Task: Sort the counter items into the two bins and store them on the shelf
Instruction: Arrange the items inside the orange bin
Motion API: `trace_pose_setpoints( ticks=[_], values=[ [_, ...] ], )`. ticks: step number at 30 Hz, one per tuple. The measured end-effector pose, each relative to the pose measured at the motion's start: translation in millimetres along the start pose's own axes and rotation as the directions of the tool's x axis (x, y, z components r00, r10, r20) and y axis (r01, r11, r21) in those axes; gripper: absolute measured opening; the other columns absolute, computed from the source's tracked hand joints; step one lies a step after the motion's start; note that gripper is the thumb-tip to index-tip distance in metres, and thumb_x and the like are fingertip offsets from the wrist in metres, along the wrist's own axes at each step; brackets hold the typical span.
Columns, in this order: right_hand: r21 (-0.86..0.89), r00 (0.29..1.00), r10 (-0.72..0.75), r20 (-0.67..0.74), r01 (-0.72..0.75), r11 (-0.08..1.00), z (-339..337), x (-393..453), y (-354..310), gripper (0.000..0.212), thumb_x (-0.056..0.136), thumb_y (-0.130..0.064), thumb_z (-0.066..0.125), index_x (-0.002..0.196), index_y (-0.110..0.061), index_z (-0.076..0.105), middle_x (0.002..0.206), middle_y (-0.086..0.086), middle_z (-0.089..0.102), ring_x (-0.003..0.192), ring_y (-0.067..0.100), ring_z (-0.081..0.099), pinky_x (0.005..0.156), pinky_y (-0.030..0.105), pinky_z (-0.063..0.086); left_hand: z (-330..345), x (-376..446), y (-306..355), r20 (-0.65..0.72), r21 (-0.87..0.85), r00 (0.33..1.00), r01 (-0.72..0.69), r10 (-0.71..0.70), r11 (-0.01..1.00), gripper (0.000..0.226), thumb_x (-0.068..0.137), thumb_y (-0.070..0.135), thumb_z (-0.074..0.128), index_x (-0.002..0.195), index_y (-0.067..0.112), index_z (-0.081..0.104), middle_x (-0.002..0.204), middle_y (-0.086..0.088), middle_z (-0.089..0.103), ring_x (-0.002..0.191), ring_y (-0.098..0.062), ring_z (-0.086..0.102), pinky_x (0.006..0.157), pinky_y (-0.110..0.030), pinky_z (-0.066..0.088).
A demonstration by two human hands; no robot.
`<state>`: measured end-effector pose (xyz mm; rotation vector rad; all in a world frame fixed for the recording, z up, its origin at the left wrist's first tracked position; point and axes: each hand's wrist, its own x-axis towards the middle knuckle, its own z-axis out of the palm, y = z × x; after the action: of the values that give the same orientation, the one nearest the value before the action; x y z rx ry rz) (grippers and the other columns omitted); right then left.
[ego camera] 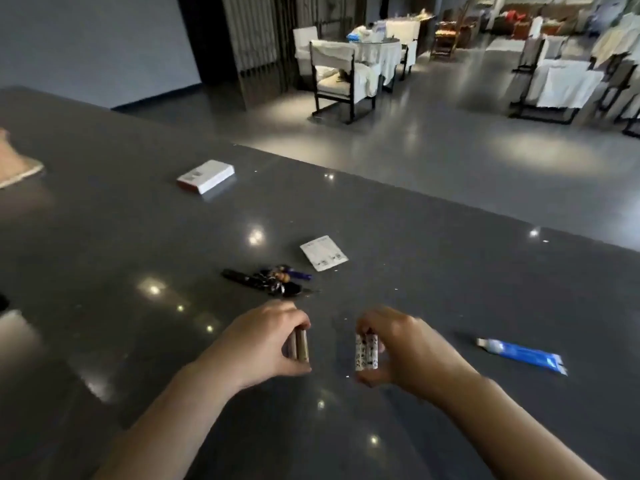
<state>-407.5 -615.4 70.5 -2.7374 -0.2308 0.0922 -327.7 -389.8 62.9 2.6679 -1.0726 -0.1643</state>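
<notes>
My left hand (pixel 266 344) grips two small brown cylinders (pixel 300 345) side by side, just above the dark grey counter (pixel 138 237). My right hand (pixel 398 348) pinches two white cylinders with black print (pixel 366 351) between fingers and thumb. Both hands hover near the counter's front middle, a short gap apart. Beyond them lie dark snack wrappers (pixel 268 280), a white sachet (pixel 323 253) and a white box (pixel 206 176). A blue tube (pixel 523 355) lies to the right of my right hand. No bin or shelf shows.
A beige object (pixel 14 164) sits at the counter's far left edge. The counter's far edge runs diagonally from upper left to right. Behind it, a grey floor holds chairs (pixel 341 77) and cloth-covered tables (pixel 561 81).
</notes>
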Motion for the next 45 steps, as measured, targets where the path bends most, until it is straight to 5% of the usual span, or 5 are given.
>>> trace_pose_setpoints(
  ticks=[10, 21, 33, 45],
  values=[
    [0.015, 0.946, -0.297, 0.127, 0.298, 0.954, 67, 93, -172, 0.047, 0.065, -0.039, 0.078, 0.104, -0.021, 0.059, 0.099, -0.008, 0.056, 0.090, 0.012, 0.056, 0.079, 0.028, 0.045, -31, -166, -139, -0.098, -0.075, 0.945, 0.306, -0.312, 0.949, 0.058, 0.062, 0.062, 0.071, 0.111, 0.034, 0.057, 0.100, 0.022, 0.049, 0.097, 0.000, 0.051, 0.080, -0.024, 0.047],
    [0.041, 0.949, -0.297, 0.105, 0.294, 0.955, 133, 224, -362, 0.046, 0.061, -0.045, 0.081, 0.097, -0.027, 0.059, 0.089, -0.014, 0.053, 0.078, 0.007, 0.055, 0.072, 0.024, 0.047, -107, -275, -346, -0.132, -0.075, 0.908, 0.391, -0.397, 0.917, 0.056, 0.065, 0.058, 0.072, 0.112, 0.031, 0.058, 0.103, 0.016, 0.054, 0.098, -0.002, 0.049, 0.084, -0.030, 0.047],
    [0.026, 0.894, -0.431, 0.122, 0.431, 0.902, 171, 424, -477, 0.052, 0.065, -0.047, 0.080, 0.106, -0.026, 0.058, 0.098, -0.013, 0.054, 0.085, 0.008, 0.056, 0.077, 0.026, 0.049, -161, -277, -541, -0.128, -0.062, 0.874, 0.465, -0.469, 0.883, 0.055, 0.067, 0.056, 0.072, 0.114, 0.033, 0.056, 0.106, 0.016, 0.052, 0.096, -0.001, 0.046, 0.081, -0.022, 0.044],
    [0.100, 0.798, -0.581, 0.161, 0.572, 0.814, 198, 652, -624, 0.050, 0.064, -0.046, 0.080, 0.105, -0.026, 0.058, 0.097, -0.014, 0.053, 0.082, 0.003, 0.051, 0.074, 0.022, 0.047, -240, -292, -754, -0.205, -0.147, 0.731, 0.634, -0.650, 0.759, 0.054, 0.066, 0.061, 0.071, 0.114, 0.043, 0.052, 0.105, 0.027, 0.047, 0.098, 0.005, 0.047, 0.081, -0.014, 0.042]
  ],
)
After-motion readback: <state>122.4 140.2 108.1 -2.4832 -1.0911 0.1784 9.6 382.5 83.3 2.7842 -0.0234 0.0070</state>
